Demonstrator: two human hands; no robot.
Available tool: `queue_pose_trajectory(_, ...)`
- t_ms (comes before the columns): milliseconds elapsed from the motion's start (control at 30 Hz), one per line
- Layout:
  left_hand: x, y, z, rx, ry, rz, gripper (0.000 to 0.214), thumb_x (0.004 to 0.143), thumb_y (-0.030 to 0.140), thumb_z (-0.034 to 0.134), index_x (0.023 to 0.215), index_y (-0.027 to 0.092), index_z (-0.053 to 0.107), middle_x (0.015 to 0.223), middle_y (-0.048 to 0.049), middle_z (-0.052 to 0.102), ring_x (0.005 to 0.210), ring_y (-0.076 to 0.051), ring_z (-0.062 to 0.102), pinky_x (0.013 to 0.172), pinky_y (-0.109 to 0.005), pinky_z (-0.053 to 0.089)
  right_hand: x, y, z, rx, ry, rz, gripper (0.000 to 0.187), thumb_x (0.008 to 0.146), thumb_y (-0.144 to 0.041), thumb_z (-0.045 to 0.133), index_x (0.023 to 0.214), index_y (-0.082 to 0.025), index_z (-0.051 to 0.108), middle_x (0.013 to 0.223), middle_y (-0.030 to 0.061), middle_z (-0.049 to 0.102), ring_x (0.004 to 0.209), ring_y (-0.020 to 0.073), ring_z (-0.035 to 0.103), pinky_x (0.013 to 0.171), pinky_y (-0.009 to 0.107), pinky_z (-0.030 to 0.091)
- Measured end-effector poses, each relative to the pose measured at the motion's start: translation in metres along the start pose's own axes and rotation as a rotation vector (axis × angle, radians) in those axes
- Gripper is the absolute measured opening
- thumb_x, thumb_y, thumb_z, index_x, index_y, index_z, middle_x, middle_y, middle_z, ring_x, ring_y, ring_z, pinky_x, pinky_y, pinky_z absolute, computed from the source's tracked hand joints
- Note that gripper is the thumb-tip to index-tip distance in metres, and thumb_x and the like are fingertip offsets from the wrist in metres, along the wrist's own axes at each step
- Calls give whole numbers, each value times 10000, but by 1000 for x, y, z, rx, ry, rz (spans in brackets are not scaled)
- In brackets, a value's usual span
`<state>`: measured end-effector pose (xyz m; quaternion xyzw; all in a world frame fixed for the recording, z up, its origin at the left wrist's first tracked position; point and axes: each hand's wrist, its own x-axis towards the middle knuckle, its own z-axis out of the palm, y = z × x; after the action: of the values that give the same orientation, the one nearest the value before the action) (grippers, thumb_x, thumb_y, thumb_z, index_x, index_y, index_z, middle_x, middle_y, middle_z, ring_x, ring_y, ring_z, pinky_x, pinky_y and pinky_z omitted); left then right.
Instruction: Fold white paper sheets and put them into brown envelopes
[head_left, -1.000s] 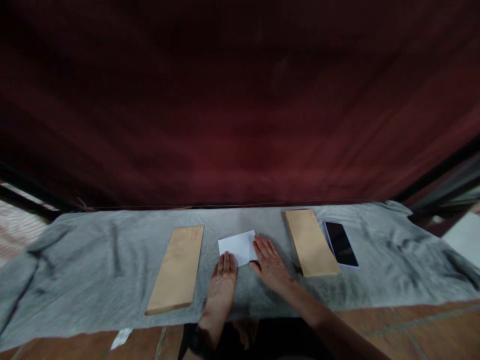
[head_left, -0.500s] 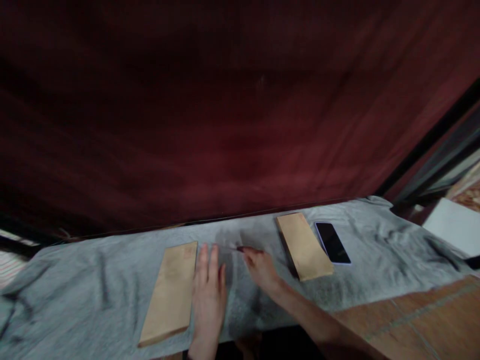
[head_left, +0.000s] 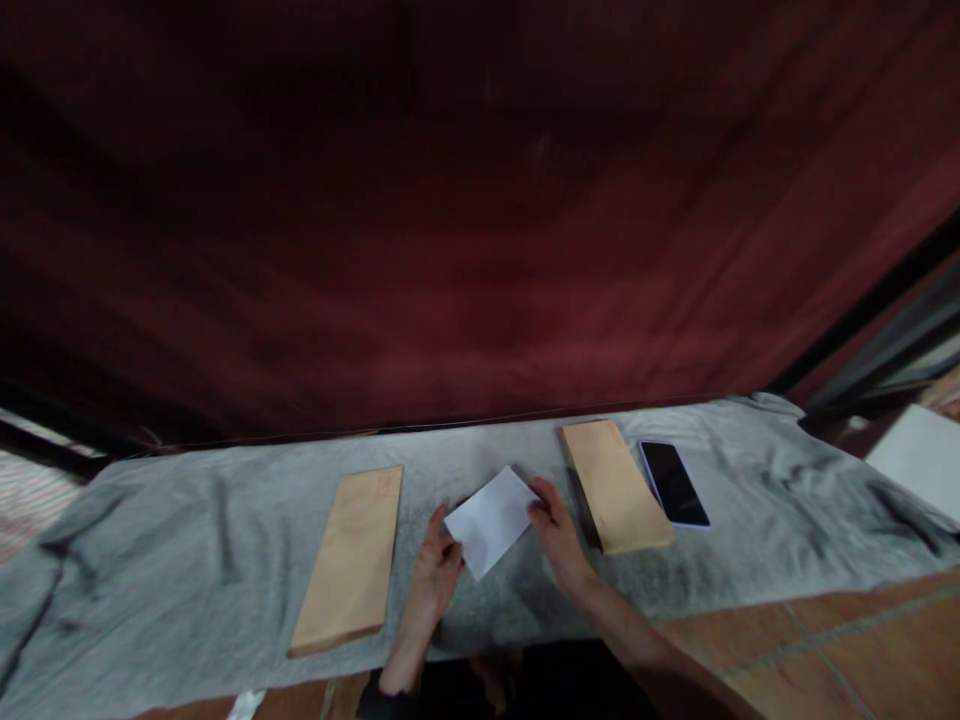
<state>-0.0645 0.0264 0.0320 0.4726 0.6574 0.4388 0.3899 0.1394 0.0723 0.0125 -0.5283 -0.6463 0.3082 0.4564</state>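
Note:
A folded white paper (head_left: 491, 519) is held tilted just above the grey cloth (head_left: 187, 540). My left hand (head_left: 435, 568) pinches its lower left corner. My right hand (head_left: 553, 530) grips its right edge with curled fingers. A brown envelope (head_left: 352, 558) lies flat to the left of my left hand. A second brown envelope (head_left: 615, 484) lies to the right of my right hand.
A black phone (head_left: 673, 483) lies screen up beside the right envelope. A dark red curtain (head_left: 480, 220) hangs right behind the cloth. A white sheet (head_left: 919, 460) shows at the far right. Brown tiled floor (head_left: 825, 650) lies in front.
The white paper lay flat under my fingertips a second ago, then was out of sight while my hands moved. Both hands now hold it up, rotated at an angle.

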Motion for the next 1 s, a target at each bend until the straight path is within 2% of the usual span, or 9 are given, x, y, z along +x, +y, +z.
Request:
queue_pose_trajectory(33,3,-1,-5,107,-7,41,657,814,171,459,1469,207,419,637,35,670,549,-184,654,536,-313,554,1,2,-5,-84,37,-22,541,1020,-341,308,1526,-169,393,1398,168,603,1216,273,627,961,459,566)
queue_pose_trajectory(100,7,-2,-12,326,1,107,651,813,143,435,1464,169,430,653,13,682,577,-195,673,567,-312,551,4,1,-11,-228,-3,-110,539,1012,-284,337,1544,-210,380,1510,117,508,1360,251,509,1085,450,487)
queue_pose_trajectory(233,8,3,-9,694,61,158,610,863,104,364,1469,117,428,759,-57,736,643,-213,704,596,-302,548,0,-14,-1,-474,-346,-395,468,1014,-247,435,1477,-266,498,1547,42,476,1417,225,445,1178,444,387)
queue_pose_trajectory(300,3,7,-1,834,130,173,583,904,116,322,1478,122,426,882,-95,755,719,-231,718,648,-329,569,-6,-18,8,-574,-422,-447,474,1007,-290,500,1480,-256,495,1570,49,444,1444,244,407,1202,487,340)
queue_pose_trajectory(367,-5,10,10,930,216,195,569,950,155,282,1505,111,395,1103,-155,732,929,-276,720,810,-400,581,-12,-16,15,-646,-433,-459,500,1005,-318,522,1498,-248,469,1588,56,410,1461,251,380,1213,508,313)
queue_pose_trajectory(433,-13,10,25,972,258,262,566,988,223,279,1535,99,353,1366,-194,615,1235,-312,609,1027,-452,504,-16,-12,18,-681,-428,-462,520,1012,-313,505,1523,-246,429,1603,57,376,1470,249,366,1218,511,301)
queue_pose_trajectory(500,-20,5,43,972,205,366,587,1007,316,327,1555,107,323,1527,-172,486,1430,-296,431,1155,-448,403,-18,-7,19,-694,-437,-476,546,1015,-293,488,1548,-251,383,1618,55,341,1479,250,349,1223,504,293)
queue_pose_trajectory(633,-28,-9,64,997,165,439,651,1014,442,350,1578,127,271,1575,-161,426,1484,-276,354,1191,-486,356,-18,-1,14,-710,-452,-500,582,1018,-261,456,1581,-233,309,1626,60,311,1487,238,334,1231,461,290)
queue_pose_trajectory(1000,-39,-23,29,1039,276,392,606,1025,311,339,1587,114,222,1564,-164,433,1471,-282,375,1197,-507,336,-13,16,-18,-798,-348,-418,554,1048,-266,334,1586,-146,281,1603,85,352,1483,229,342,1239,474,259)
